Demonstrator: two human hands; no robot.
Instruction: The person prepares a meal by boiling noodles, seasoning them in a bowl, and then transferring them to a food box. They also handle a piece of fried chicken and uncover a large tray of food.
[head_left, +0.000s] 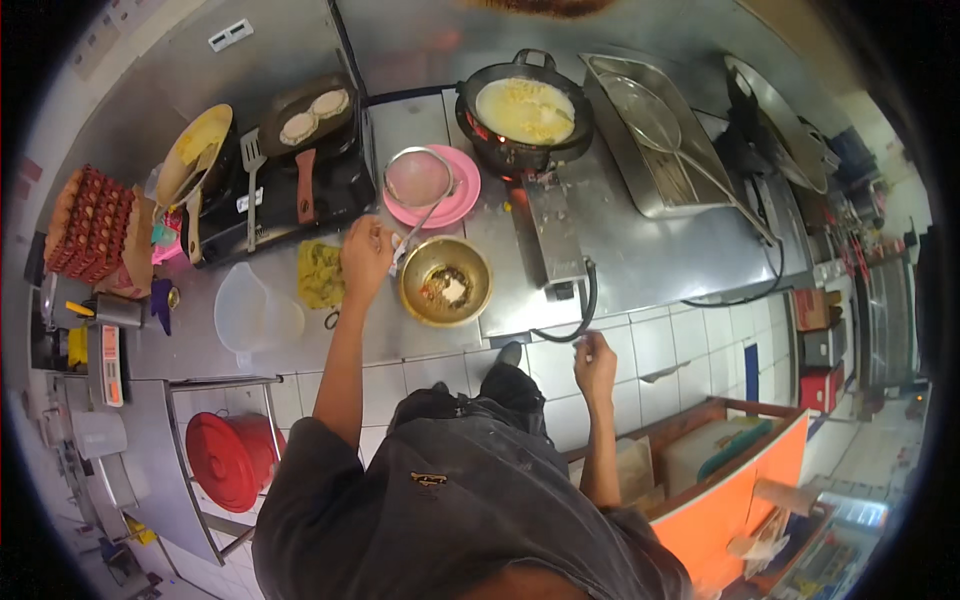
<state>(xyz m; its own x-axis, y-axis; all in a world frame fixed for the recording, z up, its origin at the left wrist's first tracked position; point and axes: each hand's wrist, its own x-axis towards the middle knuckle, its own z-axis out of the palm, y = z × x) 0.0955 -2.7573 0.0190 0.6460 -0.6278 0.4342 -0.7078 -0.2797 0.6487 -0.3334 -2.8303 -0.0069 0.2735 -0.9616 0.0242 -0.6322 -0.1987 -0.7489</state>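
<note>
My left hand (366, 255) hovers over the steel counter, just left of a metal bowl (410, 289). A small white packet (396, 249) shows right beside its fingertips; I cannot tell whether they grip it. Dark seasoning and a pale powder (453, 288) lie in the bowl. Behind the bowl a wire-mesh sieve (417, 178) rests on a pink plate (470, 184), its handle slanting toward my left hand. My right hand (596, 365) is in front of the counter edge, near a black hose (589, 300), with curled fingers; whether anything is in them is unclear.
Noodles in pale bubbling liquid fill a wok (525, 112) over a glowing burner. Left stand a frying pan (304, 180) with two round pale pieces, a spatula (253, 161), a yellow-green cloth (320, 274), a plastic jug (247, 307) and egg trays (90, 217). A steel tray (660, 150) sits right.
</note>
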